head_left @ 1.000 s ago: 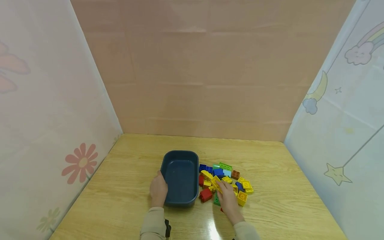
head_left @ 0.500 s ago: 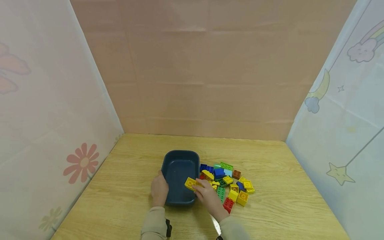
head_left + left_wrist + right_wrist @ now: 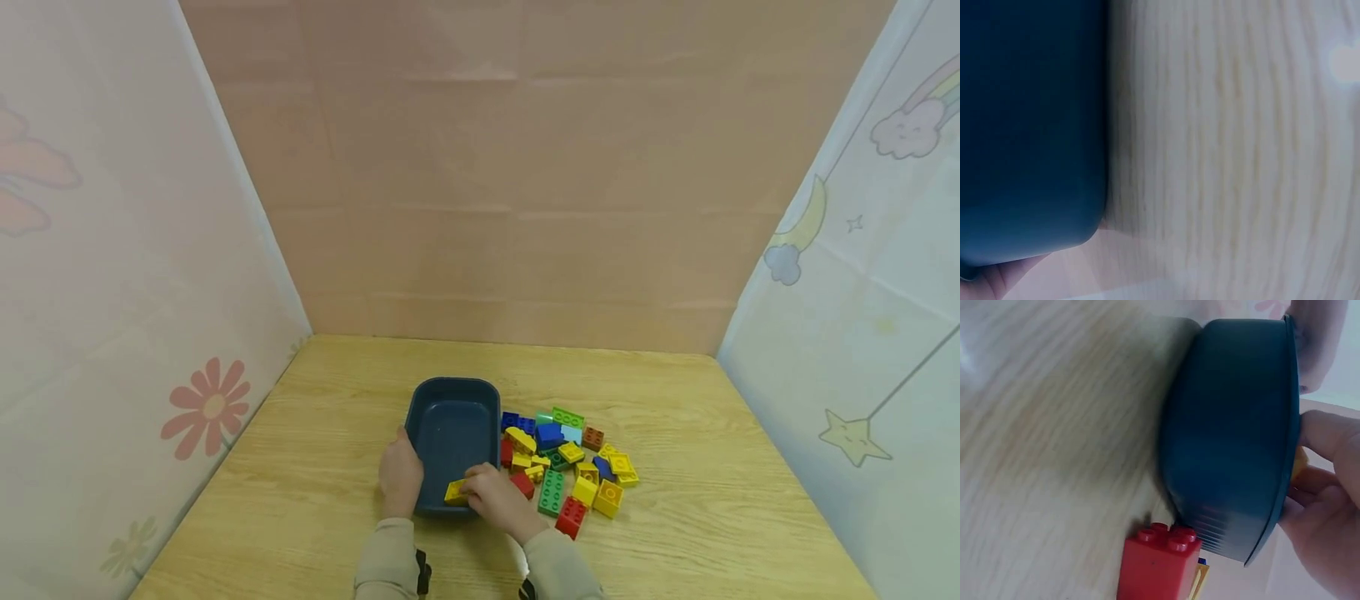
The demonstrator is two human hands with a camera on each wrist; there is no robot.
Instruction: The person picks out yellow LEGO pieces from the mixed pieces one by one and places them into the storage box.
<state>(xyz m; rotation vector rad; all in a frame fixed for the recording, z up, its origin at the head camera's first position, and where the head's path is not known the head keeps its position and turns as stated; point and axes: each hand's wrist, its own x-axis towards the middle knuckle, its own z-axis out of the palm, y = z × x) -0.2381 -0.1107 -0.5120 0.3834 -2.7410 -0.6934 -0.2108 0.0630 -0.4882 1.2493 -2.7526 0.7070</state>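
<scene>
Head view shows your right hand (image 3: 497, 500) pinching a yellow brick (image 3: 454, 492) between thumb and fingers, inside the near end of the dark blue tub (image 3: 452, 382); whether the brick touches the floor of it, you cannot tell. It looks like hard plastic: likely light, stiff and tough, a little slick on its smooth sides, so pinch two opposite walls lightly. Your left hand (image 3: 401, 475) holds the tub at its left rim. The tub also looks light and stiff, apt to slide on smooth wood; the rim is its best handhold. Just beyond the tub's right side lie loose bricks, among them a green brick (image 3: 551, 493) and a studded red brick (image 3: 572, 517), on the wooden table (image 3: 697, 517); their flat sides should offer the surest hold.
</scene>
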